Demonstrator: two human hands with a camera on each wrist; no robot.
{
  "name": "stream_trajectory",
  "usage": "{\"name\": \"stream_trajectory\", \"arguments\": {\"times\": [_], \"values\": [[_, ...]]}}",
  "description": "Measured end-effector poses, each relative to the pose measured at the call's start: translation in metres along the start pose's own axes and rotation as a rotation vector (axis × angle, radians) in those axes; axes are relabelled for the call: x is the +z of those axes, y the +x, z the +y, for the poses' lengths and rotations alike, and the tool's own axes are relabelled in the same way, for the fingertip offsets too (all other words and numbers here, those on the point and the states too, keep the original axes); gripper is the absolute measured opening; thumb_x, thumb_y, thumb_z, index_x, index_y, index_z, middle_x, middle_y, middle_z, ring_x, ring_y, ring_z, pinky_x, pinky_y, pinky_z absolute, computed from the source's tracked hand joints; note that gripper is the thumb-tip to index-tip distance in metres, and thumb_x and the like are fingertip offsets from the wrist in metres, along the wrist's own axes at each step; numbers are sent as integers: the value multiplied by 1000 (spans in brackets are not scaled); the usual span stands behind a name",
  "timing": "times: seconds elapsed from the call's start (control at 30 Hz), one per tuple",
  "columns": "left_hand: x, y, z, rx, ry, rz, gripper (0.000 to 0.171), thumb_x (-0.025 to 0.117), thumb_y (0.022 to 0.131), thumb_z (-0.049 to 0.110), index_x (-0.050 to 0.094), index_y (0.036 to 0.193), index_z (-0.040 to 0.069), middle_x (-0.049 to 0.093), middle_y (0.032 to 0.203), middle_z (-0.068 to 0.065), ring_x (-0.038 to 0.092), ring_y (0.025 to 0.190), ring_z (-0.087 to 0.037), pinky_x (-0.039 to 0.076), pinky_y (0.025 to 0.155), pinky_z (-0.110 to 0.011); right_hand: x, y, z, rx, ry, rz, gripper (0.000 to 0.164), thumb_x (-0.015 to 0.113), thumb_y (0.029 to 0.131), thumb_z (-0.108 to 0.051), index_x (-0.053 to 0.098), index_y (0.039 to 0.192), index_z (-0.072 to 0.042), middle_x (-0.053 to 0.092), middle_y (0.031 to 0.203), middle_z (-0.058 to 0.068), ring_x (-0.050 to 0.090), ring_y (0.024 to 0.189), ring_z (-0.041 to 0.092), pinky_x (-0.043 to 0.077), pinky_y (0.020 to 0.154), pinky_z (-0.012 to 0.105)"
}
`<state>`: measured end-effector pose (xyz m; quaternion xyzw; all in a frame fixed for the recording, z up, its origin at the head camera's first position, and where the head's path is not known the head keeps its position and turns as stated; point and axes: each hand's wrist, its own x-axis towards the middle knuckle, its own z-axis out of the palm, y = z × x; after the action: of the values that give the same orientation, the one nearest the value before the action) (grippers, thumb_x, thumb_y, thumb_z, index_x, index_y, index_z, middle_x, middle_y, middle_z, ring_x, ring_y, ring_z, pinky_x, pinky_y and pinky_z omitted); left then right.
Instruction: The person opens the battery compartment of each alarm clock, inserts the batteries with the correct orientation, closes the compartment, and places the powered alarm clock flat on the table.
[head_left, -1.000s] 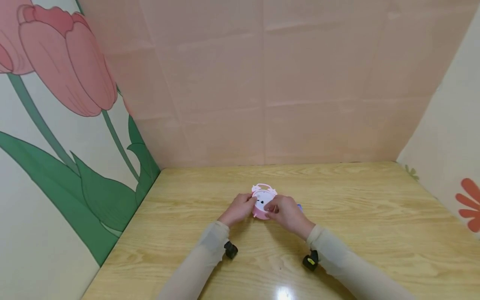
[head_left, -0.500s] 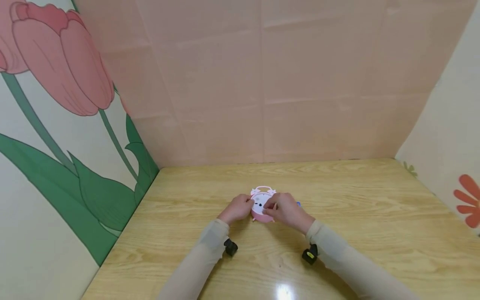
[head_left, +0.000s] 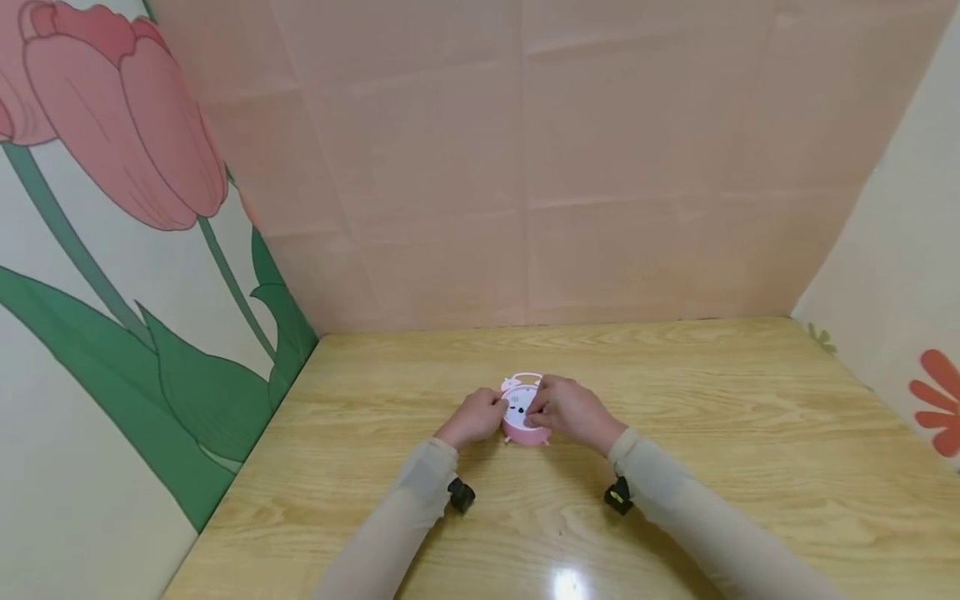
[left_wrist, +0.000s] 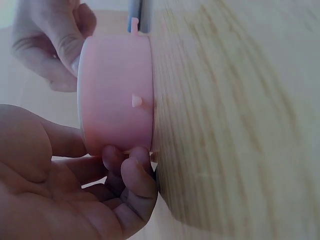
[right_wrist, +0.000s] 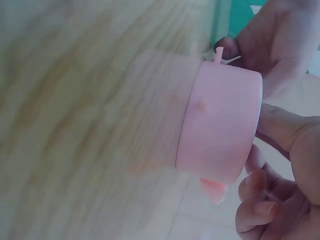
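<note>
A pink alarm clock (head_left: 517,420) lies on its back on the wooden table, its white dial facing up. Its bells and handle point away from me, and two small feet show at the near side. My left hand (head_left: 477,418) grips the clock's left side, thumb over the rim, fingers curled against the casing (left_wrist: 115,95). Over the right part of the dial, my right hand (head_left: 576,410) has its thumb and forefinger close together at the surface. I cannot tell whether something small is between them. That hand hides the right bell and part of the dial.
The wooden table (head_left: 360,417) runs back to a pinkish-brown sheet (head_left: 420,208). A wall with painted tulips (head_left: 150,133) stands on the left, and a pale wall with a red flower (head_left: 937,400) on the right.
The right hand has shifted slightly up and left over the dial, covering the right bell. A small blue thing seen behind it earlier is now hidden. The left hand keeps its grip.
</note>
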<state>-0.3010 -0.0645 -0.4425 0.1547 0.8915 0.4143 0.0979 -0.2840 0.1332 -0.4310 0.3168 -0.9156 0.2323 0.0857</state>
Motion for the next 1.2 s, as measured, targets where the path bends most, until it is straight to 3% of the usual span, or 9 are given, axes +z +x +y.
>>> {"name": "stream_trajectory", "arguments": {"times": [0.2, 0.37, 0.87, 1.2], "values": [[-1, 1, 1, -5, 5, -13, 33, 43, 103, 14, 60, 76, 7, 46, 64, 1, 44, 57, -12, 36, 53, -24, 1, -1, -3, -160, -193, 12, 4, 79, 86, -18, 78, 83, -16, 58, 88, -7, 52, 71, 5, 47, 61, 22], [-3, 0, 1, -2, -4, -22, 34, 42, 104, 15, 61, 76, 7, 46, 64, 2, 43, 57, -11, 36, 53, -23, 3, -1, -5, -266, -294, 47, 14, 74, 88, -14, 70, 75, -18, 53, 86, -6, 47, 67, 7, 44, 56, 23], [-1, 5, -2, 12, 15, -20, 33, 43, 103, 15, 62, 76, 7, 47, 64, 2, 44, 56, -10, 36, 52, -22, 3, 0, -7, -287, -406, 24, 18, 72, 89, -14, 65, 72, -17, 49, 82, -4, 40, 60, 7, 35, 46, 21], [1, 6, -3, 10, 1, -25, 34, 42, 103, 14, 62, 76, 6, 48, 62, 3, 44, 54, -10, 36, 51, -22, 2, 2, -2, -285, -278, 83, 21, 74, 76, -5, 60, 69, -19, 44, 79, -7, 41, 57, 2, 37, 50, 19]]}}
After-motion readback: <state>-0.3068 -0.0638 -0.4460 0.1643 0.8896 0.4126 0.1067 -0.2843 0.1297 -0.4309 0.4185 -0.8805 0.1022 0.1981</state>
